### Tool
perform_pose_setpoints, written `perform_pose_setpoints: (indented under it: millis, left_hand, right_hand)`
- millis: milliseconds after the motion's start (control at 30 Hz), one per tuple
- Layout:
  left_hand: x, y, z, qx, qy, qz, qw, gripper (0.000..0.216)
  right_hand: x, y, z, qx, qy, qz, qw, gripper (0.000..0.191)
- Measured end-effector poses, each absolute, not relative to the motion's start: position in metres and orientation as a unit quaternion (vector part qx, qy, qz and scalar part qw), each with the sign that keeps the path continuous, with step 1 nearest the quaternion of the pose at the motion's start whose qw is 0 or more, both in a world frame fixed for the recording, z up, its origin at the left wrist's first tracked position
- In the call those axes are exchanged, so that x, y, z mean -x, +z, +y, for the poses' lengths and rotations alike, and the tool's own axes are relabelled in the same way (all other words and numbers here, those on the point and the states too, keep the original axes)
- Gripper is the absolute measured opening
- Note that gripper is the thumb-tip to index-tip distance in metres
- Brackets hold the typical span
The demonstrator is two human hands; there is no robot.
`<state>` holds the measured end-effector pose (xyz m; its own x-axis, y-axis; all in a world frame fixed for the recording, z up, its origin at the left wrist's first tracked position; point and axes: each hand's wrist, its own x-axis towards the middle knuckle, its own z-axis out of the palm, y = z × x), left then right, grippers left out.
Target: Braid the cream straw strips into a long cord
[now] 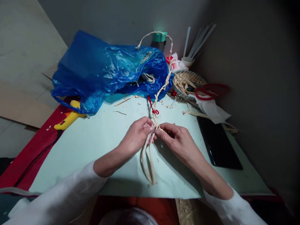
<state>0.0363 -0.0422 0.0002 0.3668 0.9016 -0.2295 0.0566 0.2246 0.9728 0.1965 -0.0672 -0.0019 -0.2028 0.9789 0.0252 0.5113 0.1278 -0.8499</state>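
Observation:
A pale braided cord [163, 87] of plant fibre runs up from between my hands, its far end curling in front of a green-lidded bottle [159, 39]. My left hand [138, 132] pinches the lower end of the braid between thumb and fingers. Close against it, my right hand [178, 139] is closed on the strands at the same spot. Loose flat strands [147, 162] hang from the braid toward me. Just above my fingers a red tie [155, 111] is knotted around the cord.
A large blue plastic bag [100, 68] fills the back left, near a yellow glue gun [70, 118]. At right are a woven basket [181, 89] with fibre strips, red-handled scissors [206, 93], a black tablet-like slab [217, 143] and a cup of white sticks [187, 61].

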Motion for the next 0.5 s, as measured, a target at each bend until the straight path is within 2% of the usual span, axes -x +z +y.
perform_pose_setpoints:
  millis: [200, 500]
  left_hand:
    - [-0.034, 0.004, -0.037, -0.556, 0.339, 0.478, 0.590, 0.012]
    - [-0.030, -0.001, -0.030, -0.520, 0.288, 0.448, 0.668, 0.016]
  right_hand:
    - [-0.196, -0.001, -0.069, 0.538, 0.380, -0.679, 0.324, 0.031]
    - [-0.200, -0.006, -0.066, 0.519, 0.494, -0.605, 0.346, 0.042]
